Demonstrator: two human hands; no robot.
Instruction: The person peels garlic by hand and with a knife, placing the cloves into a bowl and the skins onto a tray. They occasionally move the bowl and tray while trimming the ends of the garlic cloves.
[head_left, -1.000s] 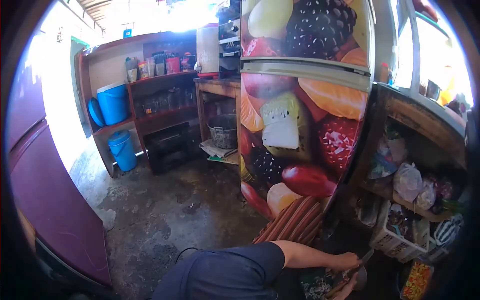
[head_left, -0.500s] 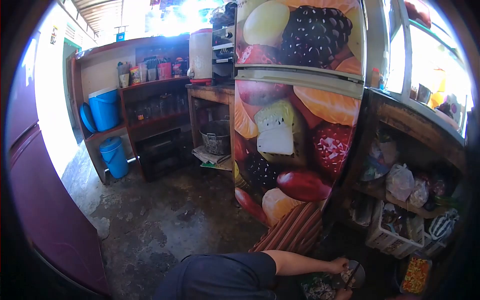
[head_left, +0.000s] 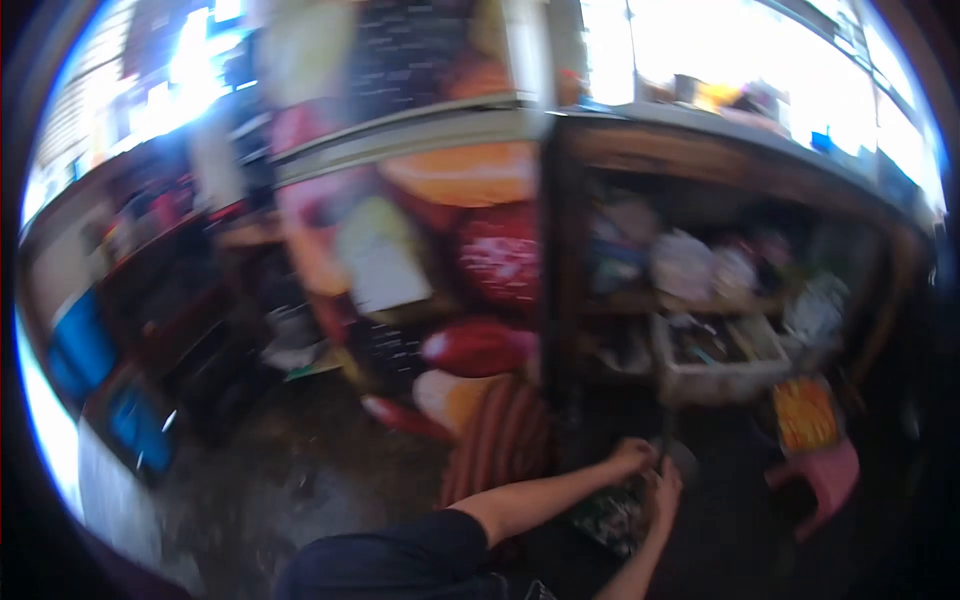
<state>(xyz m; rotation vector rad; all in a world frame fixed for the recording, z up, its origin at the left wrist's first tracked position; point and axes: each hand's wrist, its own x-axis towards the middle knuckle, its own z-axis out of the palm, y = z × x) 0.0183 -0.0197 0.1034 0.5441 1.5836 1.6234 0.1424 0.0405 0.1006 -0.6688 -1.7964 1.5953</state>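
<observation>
My left hand (head_left: 632,457) is closed at the near rim of a round grey bowl (head_left: 684,461); what its fingers hold is too blurred to make out. Beside it, my right hand (head_left: 664,488) grips a knife (head_left: 667,418), a dark, narrow blade that points up and away across the bowl. Both hands are almost touching. Below my forearms lies a dark plastic bag or tray with pale pieces (head_left: 608,518), partly covered by the left arm. The bowl's contents are smeared by motion.
A striped brown cloth sack (head_left: 500,435) leans against the fruit-patterned fridge (head_left: 490,340). On the right are a white crate (head_left: 720,375), a container of orange and yellow chopped food (head_left: 805,414) and a pink stool (head_left: 830,478). Shelves with bags (head_left: 685,265) stand behind.
The view has swung to the right, blurring the scene and bringing the pink stool and my right forearm into sight. Both hands stay together at the bowl, the knife now pointing more upright.
</observation>
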